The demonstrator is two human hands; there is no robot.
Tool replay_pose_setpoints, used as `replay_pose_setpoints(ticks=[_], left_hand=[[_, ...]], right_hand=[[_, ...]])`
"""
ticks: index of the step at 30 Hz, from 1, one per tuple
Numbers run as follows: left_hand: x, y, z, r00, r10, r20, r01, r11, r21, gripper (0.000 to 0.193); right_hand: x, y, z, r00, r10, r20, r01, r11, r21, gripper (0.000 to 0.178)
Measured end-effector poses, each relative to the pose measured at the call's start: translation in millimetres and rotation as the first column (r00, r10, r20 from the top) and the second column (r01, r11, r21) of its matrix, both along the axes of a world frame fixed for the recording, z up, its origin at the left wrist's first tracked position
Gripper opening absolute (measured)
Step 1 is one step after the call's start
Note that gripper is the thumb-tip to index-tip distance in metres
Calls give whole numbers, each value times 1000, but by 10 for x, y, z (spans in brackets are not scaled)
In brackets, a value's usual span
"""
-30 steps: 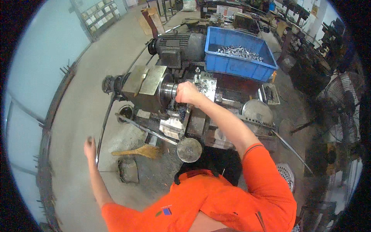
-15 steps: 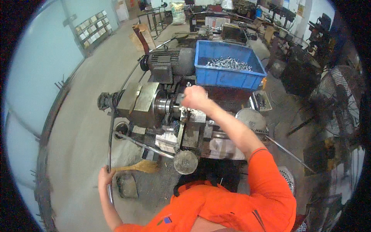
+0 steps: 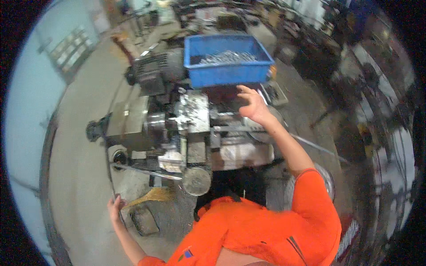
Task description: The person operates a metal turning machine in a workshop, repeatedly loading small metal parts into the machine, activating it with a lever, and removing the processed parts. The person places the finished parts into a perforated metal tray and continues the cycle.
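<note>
My right hand [image 3: 255,106] is open with its fingers apart, above the right part of the lathe and just below the blue bin. Nothing shows in it. At the lower left, my left hand [image 3: 115,208] is closed round the lower end of a long thin lever [image 3: 109,162]; blur softens the fingers. Between my hands is the small metal lathe, with its headstock [image 3: 128,116], a shiny spindle [image 3: 156,122] and a tool slide [image 3: 195,113] scattered with metal chips. The blue plastic bin [image 3: 230,75] behind it holds many small shiny metal parts [image 3: 228,57].
A dark electric motor [image 3: 151,71] sits behind the headstock. A round metal handwheel [image 3: 196,181] and a slanting bar [image 3: 146,170] are at the lathe's front. A straw brush [image 3: 155,195] lies near my left hand. A fan [image 3: 386,88] stands at the right.
My right hand has left the tool slide, moved right and opened. My left hand stays at the lever. The view has swung right, so the lathe and bin appear further left.
</note>
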State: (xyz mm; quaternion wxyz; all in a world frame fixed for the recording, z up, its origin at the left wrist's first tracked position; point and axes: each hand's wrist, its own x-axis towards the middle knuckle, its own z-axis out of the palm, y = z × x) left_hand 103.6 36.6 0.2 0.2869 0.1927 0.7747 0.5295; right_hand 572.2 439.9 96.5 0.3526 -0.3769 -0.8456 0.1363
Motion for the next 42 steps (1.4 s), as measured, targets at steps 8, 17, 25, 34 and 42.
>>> replay_pose_setpoints(ticks=[8,17,25,34,42], left_hand=[[-442,-361,-400,970,-93,225,114,990,-85,50],[-603,-142,-374,961,-193,196,199,980,-9,49],[-636,-222,-448,986,-109,123,110,994,-2,43],[-817,-208,-573,983,-26,182,42,996,-83,38],[-713,-242,-440,979,-117,166,139,983,-123,43]], right_hand=[[2508,-1556,-941,786,-532,315,618,653,-439,50],[2936,-3592,-1878,633,-433,641,762,495,-419,28],[2961,-3598,-1887,716,-70,694,537,691,-484,27],[3076,-3682,-1992,795,-241,557,533,717,-450,34],[2924,-3725,-1953,747,-374,550,643,617,-454,40]])
